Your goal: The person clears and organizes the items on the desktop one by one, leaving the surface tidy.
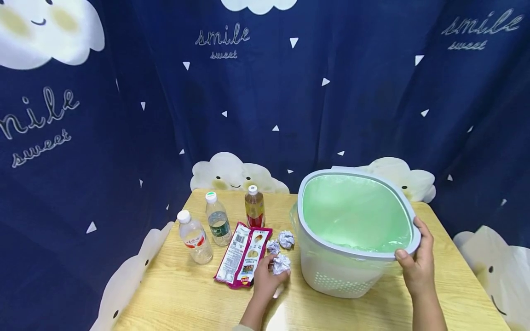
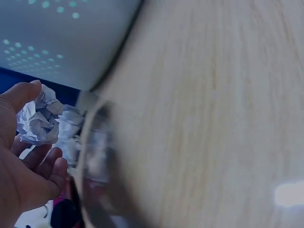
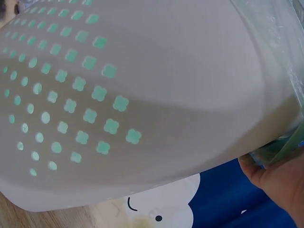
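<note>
My left hand [image 1: 265, 279] pinches a crumpled paper ball [image 1: 282, 263] between thumb and fingers, low over the table. In the left wrist view the thumb lies on one side of that paper ball [image 2: 38, 118], with the fingers curled on the other. Two more paper balls [image 1: 286, 239] lie just beyond it, and a bit of white shows under the hand, too hidden to tell. My right hand [image 1: 420, 262] grips the right rim of a white trash can [image 1: 339, 273] lined with a green bag [image 1: 356, 211]. The can leans, its mouth towards me; perforations mark its lower wall.
Left of the paper balls lies a purple-and-white snack packet [image 1: 244, 255]. Two clear plastic bottles with white caps, one nearer [image 1: 196, 239] and one farther [image 1: 218, 220], stand beside it. Behind is a bottle of brown drink [image 1: 254, 207]. A dark blue curtain [image 1: 265, 92] hangs behind the wooden table [image 1: 178, 294].
</note>
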`<move>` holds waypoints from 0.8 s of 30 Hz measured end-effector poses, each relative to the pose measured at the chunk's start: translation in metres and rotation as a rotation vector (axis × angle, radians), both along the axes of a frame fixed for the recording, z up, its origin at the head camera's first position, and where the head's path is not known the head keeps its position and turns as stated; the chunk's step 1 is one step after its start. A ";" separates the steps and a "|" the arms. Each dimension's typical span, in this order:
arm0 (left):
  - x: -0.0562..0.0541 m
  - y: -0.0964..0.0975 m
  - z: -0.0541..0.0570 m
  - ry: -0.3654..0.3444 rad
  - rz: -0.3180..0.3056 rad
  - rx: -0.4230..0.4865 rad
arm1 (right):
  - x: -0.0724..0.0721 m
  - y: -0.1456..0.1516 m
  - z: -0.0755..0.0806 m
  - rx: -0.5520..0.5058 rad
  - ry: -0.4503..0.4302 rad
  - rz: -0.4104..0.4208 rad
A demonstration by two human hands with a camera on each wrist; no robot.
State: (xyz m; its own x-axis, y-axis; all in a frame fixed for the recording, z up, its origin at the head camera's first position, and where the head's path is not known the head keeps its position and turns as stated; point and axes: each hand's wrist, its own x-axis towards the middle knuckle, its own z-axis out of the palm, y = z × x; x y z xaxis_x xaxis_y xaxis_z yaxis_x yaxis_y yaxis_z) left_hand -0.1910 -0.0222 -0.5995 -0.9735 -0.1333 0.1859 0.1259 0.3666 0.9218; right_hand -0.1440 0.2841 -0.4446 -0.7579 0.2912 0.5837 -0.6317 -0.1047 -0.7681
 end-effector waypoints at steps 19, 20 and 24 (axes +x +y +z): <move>0.009 -0.017 0.080 -0.066 -0.062 0.226 | 0.000 -0.004 0.001 -0.049 -0.012 -0.005; 0.010 -0.017 0.084 -0.060 -0.061 0.232 | 0.000 -0.005 0.001 -0.050 -0.012 -0.008; 0.019 -0.018 0.112 -0.047 -0.076 0.230 | 0.000 -0.006 0.001 -0.051 -0.006 -0.015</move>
